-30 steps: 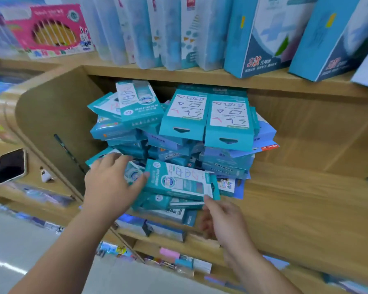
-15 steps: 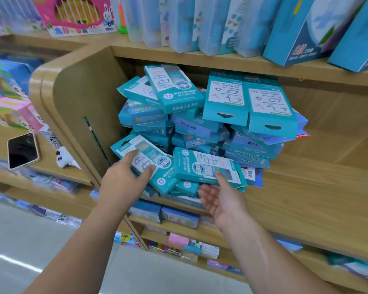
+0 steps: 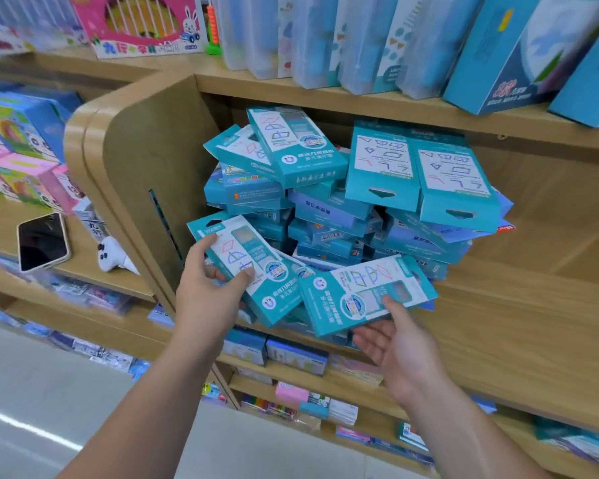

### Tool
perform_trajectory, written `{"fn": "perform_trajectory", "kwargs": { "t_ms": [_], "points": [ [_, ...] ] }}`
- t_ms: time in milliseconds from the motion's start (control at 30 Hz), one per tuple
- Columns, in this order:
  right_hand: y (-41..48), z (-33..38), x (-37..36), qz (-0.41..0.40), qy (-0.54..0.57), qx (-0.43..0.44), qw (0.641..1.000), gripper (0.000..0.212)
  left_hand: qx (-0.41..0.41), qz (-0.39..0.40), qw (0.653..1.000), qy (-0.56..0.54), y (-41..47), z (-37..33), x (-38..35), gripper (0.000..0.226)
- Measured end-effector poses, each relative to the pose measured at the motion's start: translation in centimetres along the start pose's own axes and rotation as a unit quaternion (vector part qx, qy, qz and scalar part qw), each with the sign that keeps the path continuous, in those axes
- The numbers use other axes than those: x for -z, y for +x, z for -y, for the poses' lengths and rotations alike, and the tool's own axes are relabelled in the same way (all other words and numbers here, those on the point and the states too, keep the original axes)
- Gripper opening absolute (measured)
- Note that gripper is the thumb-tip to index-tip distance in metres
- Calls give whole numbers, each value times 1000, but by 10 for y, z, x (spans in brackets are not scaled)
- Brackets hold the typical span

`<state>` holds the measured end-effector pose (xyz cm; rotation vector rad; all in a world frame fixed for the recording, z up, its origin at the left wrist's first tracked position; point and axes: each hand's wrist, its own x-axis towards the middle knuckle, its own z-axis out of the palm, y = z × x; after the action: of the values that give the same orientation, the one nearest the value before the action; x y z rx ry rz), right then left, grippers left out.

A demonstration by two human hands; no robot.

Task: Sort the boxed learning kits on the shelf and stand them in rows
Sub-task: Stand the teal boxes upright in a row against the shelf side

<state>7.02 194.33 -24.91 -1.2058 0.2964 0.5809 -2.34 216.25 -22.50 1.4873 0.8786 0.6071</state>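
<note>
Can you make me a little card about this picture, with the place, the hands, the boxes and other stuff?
Place: wooden shop shelf
Left hand: grips left teal box, held tilted
Right hand: pinches right teal box, thumb on top, fingers underneath
Pile: many teal and blue boxes heaped flat and crooked, not in rows yet
Nearby: phone lying on the next shelf to the left; pink box on the shelf above
</note>
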Motion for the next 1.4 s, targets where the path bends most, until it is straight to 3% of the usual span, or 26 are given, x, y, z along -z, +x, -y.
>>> {"fn": "perform_trajectory", "kwargs": {
  "t_ms": [100,300,533,800,1133,1400],
  "points": [
    [-4,5,14,11,-34,19,999,24,10,26,999,-44,-10,-2,2,65],
    [-11,21,55,22,-110,50,992,27,15,59,998,-28,-41,2,8,66],
    [-18,45,116,21,-76,55,995,32,-10,155,988,-14,-98,5,-26,71],
    [-24,95,223,-13,-28,57,998,20,-12,241,970,30,-165,10,-142,72],
    [-9,173,366,-120,-8,175,977,21,-67,300,951,29,-231,20,-338,85],
    [34,198,407,-212,-25,211,954,13,-70,325,941,56,-231,15,-431,86]
  ]
}}
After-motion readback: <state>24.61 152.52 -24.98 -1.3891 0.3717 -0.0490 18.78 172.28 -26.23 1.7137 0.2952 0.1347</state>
